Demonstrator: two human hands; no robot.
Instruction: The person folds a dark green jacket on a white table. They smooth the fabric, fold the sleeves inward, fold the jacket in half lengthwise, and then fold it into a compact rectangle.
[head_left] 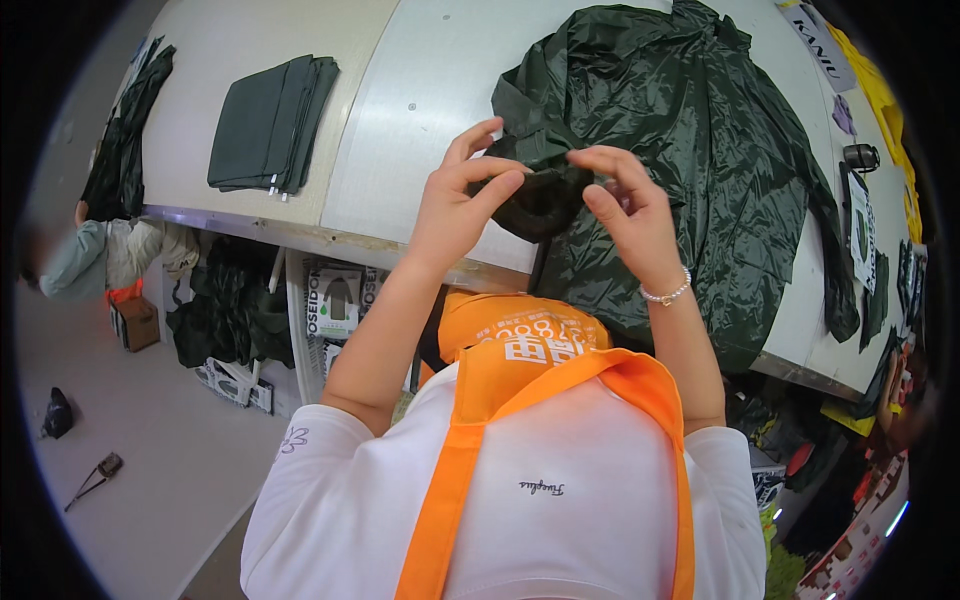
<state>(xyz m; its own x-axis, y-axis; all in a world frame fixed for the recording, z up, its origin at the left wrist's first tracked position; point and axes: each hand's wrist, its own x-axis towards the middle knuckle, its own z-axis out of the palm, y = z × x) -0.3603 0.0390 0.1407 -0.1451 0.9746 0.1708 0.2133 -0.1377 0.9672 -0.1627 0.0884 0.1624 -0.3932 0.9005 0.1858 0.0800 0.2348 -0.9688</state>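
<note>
Pale bench [430, 130] w/ a shiny dark-green coat [690, 190] spread on it. L hand [465, 200] looks pinched on its looped edge [540, 210]; R hand [630, 205] is at the loop too, grip can't tell. Prob. working the opening — next move calls for an even hold. White rack [297, 300] below holds flat packs [337, 300]; floor box [138, 325] — contents unclear.

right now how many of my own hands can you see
2: your left hand on the left side of the gathered green fabric, your right hand on its right side.
</note>
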